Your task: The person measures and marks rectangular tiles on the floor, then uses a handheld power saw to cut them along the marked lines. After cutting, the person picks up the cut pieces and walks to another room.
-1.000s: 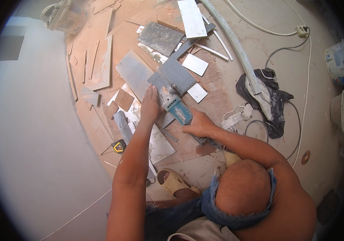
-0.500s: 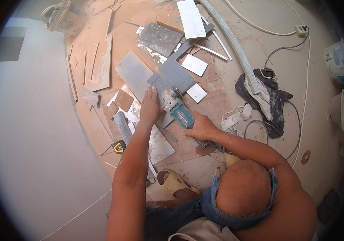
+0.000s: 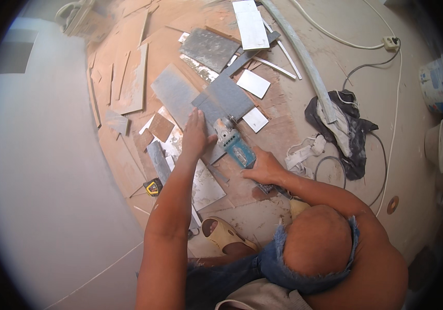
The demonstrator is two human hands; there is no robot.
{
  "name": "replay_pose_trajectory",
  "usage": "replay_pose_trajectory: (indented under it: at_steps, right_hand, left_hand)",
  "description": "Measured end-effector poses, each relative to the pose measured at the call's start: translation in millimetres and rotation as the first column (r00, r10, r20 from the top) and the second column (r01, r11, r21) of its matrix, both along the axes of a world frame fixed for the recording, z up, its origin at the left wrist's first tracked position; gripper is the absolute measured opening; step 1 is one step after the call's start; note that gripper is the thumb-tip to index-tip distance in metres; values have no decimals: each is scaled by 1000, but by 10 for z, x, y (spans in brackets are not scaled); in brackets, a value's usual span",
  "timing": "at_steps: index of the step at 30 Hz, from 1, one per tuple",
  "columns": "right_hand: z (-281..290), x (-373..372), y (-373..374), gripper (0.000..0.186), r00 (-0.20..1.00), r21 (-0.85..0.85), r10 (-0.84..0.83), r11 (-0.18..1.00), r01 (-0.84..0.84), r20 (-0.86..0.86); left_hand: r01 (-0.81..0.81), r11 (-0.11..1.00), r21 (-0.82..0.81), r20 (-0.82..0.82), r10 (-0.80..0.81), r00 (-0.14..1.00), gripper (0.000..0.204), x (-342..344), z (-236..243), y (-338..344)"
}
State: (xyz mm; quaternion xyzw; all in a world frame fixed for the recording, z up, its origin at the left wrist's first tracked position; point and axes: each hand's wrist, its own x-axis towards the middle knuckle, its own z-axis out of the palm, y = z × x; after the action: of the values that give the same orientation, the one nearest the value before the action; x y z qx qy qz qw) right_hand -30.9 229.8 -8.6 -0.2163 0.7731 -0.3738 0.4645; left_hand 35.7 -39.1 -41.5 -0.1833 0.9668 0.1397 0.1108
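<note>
My right hand is wrapped round the body of a teal angle grinder. The grinder's metal head and disc are at the edge of a dark grey tile. My left hand lies with outstretched fingers on grey tile beside the grinder head, pressing down. Its thumb points toward the grinder. Under and beside that hand a longer grey tile slants up to the left. The disc's contact with the tile is too small to make out.
Cut tiles and offcuts, with a white tile, lie around. A tape measure rests left of my forearm. On the right are a metal bar, a dark cloth bag, cords, a socket block and a bucket. Dust hangs at upper left.
The grinder and my right hand have shifted slightly right and toward me. My left hand stays on the tile. Dust around the upper-left bucket looks thicker, and the whole view has moved a little.
</note>
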Motion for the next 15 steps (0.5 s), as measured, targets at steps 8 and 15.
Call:
replay_pose_trajectory:
  at_steps: [8,15]
  right_hand:
    - [13,-89,-243,69,1000,-53,-20,998,19,-24]
    - [-91,-196,-479,67,998,-152,-33,988,25,-47]
  left_hand:
    - [1,997,-72,32,2,999,101,13,-65,-37]
    - [-30,999,13,10,30,999,95,-4,8,19]
